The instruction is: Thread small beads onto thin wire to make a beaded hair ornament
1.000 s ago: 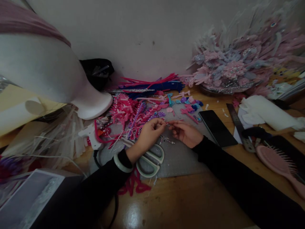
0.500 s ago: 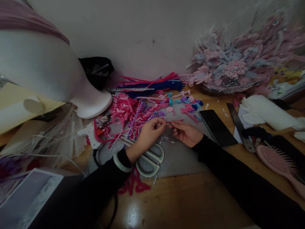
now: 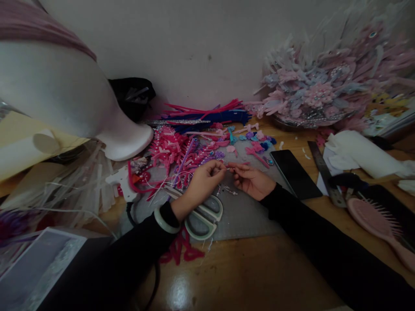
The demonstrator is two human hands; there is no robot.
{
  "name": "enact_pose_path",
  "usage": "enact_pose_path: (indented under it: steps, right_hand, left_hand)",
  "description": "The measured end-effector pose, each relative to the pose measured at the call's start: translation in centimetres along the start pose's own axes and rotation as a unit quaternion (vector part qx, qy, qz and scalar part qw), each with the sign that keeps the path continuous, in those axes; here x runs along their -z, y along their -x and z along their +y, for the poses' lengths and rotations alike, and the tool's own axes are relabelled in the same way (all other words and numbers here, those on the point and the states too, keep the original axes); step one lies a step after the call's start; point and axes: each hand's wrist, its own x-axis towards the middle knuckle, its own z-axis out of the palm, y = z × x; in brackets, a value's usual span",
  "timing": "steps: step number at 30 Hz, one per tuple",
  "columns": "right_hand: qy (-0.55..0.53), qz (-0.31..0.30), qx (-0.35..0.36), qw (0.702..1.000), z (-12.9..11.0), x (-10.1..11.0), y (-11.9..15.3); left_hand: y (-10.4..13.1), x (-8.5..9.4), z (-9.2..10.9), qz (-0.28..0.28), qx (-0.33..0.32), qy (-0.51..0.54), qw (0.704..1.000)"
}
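Over the middle of the grey mat [image 3: 253, 220], my left hand [image 3: 207, 177] is closed in a pinch. White thread [image 3: 183, 174] loops out to the left from it. My right hand [image 3: 251, 179] faces it with thumb and forefinger pressed together, the fingertips of both hands almost meeting. Whatever sits between the right fingertips is too small and dark to name. White-handled scissors [image 3: 210, 222] lie under my left wrist. Short beaded strands [image 3: 230, 190] rest on the mat just below the hands. Pink fuzzy, beaded pieces [image 3: 168, 149] are heaped behind my left hand.
A white glue gun [image 3: 125, 183] lies left, under a white mannequin head [image 3: 65, 90]. Fuzzy stems [image 3: 210, 115] are stacked at the back. On the right are a phone [image 3: 295, 172], a metal ruler [image 3: 326, 172], a pink hairbrush [image 3: 372, 218] and a pastel flower headpiece [image 3: 319, 93].
My right fingertips have shifted slightly left, closer to my left hand. The pink strip that showed between and behind the fingers is less visible. My left hand has hardly moved.
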Motion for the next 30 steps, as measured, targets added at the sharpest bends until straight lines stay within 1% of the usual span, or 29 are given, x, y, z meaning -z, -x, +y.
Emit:
enact_pose_path:
  steps: [6, 15, 24, 27, 30]
  right_hand:
    - [-0.006, 0.008, 0.007, 1.000, 0.02, -0.03, -0.05]
    - [0.005, 0.004, 0.007, 1.000, 0.07, -0.07, -0.03]
    - [0.007, 0.016, 0.018, 1.000, 0.02, -0.32, 0.09]
    - [0.026, 0.037, 0.056, 0.997, 0.28, -0.56, 0.10]
    - [0.062, 0.061, 0.142, 0.986, 0.77, -0.72, -0.01]
  left_hand:
    - [0.08, 0.04, 0.46, 0.000, 0.009, -0.003, 1.000]
    - [0.06, 0.06, 0.04, 0.001, 0.003, -0.007, 1.000]
    - [0.03, 0.03, 0.29, -0.005, 0.005, 0.001, 1.000]
    - [0.06, 0.05, 0.29, -0.009, 0.007, 0.003, 1.000]
    - [0.09, 0.11, 0.36, -0.004, 0.003, -0.001, 1.000]
